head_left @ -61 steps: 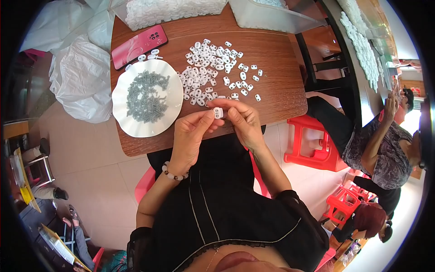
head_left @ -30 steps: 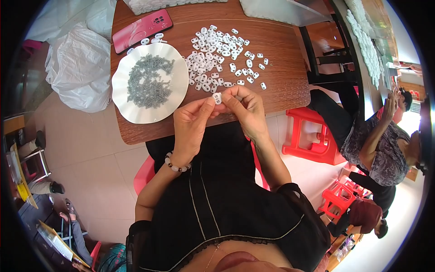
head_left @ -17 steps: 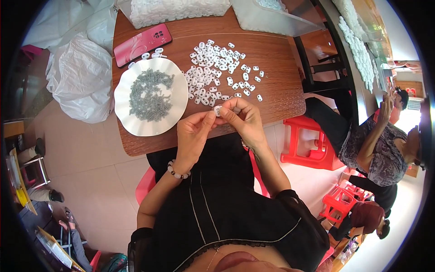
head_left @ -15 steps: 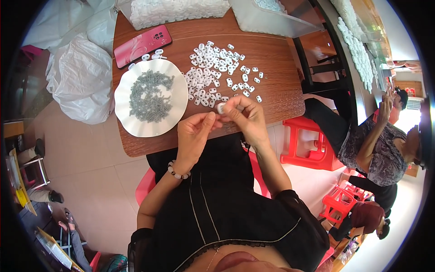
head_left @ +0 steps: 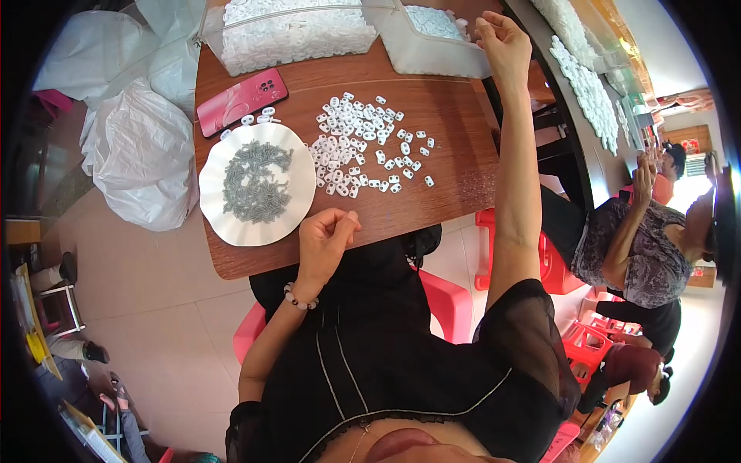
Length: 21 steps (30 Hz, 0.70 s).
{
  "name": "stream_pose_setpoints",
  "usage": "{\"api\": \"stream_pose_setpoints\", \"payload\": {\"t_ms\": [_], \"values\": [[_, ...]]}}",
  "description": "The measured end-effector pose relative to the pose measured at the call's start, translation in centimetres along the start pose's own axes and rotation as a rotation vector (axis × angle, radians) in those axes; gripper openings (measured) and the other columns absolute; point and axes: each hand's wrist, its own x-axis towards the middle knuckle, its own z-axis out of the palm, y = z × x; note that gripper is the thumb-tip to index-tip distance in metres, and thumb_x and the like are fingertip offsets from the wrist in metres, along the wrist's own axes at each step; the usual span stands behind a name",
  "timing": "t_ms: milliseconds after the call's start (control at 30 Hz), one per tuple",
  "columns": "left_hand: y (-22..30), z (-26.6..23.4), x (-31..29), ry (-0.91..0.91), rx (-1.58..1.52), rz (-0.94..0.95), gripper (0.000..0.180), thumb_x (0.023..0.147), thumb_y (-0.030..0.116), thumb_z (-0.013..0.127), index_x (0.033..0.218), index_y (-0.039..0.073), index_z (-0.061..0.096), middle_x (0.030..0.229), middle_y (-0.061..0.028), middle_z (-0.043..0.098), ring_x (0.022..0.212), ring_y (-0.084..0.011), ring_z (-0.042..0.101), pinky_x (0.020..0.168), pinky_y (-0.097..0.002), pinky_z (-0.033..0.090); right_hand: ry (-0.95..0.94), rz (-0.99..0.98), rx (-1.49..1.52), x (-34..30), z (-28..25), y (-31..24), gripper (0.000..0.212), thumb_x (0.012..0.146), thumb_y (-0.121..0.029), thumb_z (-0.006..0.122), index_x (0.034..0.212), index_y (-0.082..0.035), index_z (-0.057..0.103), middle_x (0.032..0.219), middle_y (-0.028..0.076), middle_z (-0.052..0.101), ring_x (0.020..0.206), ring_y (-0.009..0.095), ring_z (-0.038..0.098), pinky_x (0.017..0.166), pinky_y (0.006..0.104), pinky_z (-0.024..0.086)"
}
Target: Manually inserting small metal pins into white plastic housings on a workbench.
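My left hand (head_left: 326,241) is at the table's front edge, its fingers curled and the thumb pressed to the index finger; anything in the pinch is too small to see. Stretched far forward, my right hand (head_left: 507,52) hovers by the right end of a clear plastic bin (head_left: 432,55), fingers apart with nothing visible in them. Small white pieces (head_left: 444,21) lie inside that bin. Loose white two-holed plastic pieces (head_left: 343,143) are scattered on the wooden table (head_left: 440,100). Left of them stands a wavy-rimmed white plate (head_left: 220,224) bearing many short grey pins (head_left: 258,181).
A pink phone (head_left: 241,102) lies behind the plate, a few white pieces beside it. Another clear bin (head_left: 297,35) full of white pieces stands at the back. A white plastic bag (head_left: 139,154) is at the left. To the right, a person (head_left: 641,247) sits by a dark table.
My right hand has left my left hand and reached forward and right to the bin; the white piece it held is no longer visible. My left hand has dropped slightly.
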Motion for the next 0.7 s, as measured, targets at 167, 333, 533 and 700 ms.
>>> {"api": "stream_pose_setpoints", "payload": {"t_ms": [167,333,533,700], "values": [[0.1,-0.4,-0.1,-0.005,-0.009,-0.010,0.023,0.091,0.014,0.062,0.073,0.000,0.064,0.057,0.0041,0.053,0.050,0.0001,0.042,0.047,-0.0175,0.030,-0.016,0.118,0.212,-4.9,0.0,-4.2,0.018,0.087,-0.014,0.064,0.094,0.001,0.070,0.079,0.007,0.071,0.073,0.010,0.065,0.067,0.0232,0.049],[0.2,-0.3,0.1,-0.019,-0.008,-0.028,0.023,0.091,0.014,0.062,0.073,0.000,0.064,0.056,0.0038,0.053,0.050,-0.0003,0.043,0.047,-0.0173,0.031,-0.365,0.091,0.083,-12.8,-1.0,-4.4,0.016,0.091,-0.011,0.062,0.094,0.003,0.066,0.078,0.002,0.067,0.071,0.006,0.056,0.063,0.0222,0.045],[0.3,-0.3,0.0,-0.018,-0.013,-0.037,0.023,0.091,0.013,0.062,0.072,0.000,0.065,0.056,0.0037,0.053,0.050,-0.0002,0.043,0.047,-0.0170,0.030,-0.572,0.275,-0.028,-18.0,-1.2,-5.3,0.013,0.087,-0.012,0.065,0.093,0.000,0.067,0.075,0.012,0.067,0.064,0.017,0.060,0.059,0.0305,0.046],[0.1,-0.3,0.0,-0.016,-0.021,-0.030,0.023,0.091,0.013,0.062,0.073,0.001,0.065,0.056,0.0039,0.052,0.050,0.0001,0.042,0.047,-0.0169,0.030,-0.579,0.290,-0.040,-19.1,-1.2,-4.9,0.013,0.084,-0.011,0.064,0.092,-0.001,0.068,0.080,0.017,0.067,0.068,0.029,0.065,0.064,0.0368,0.049]]}}
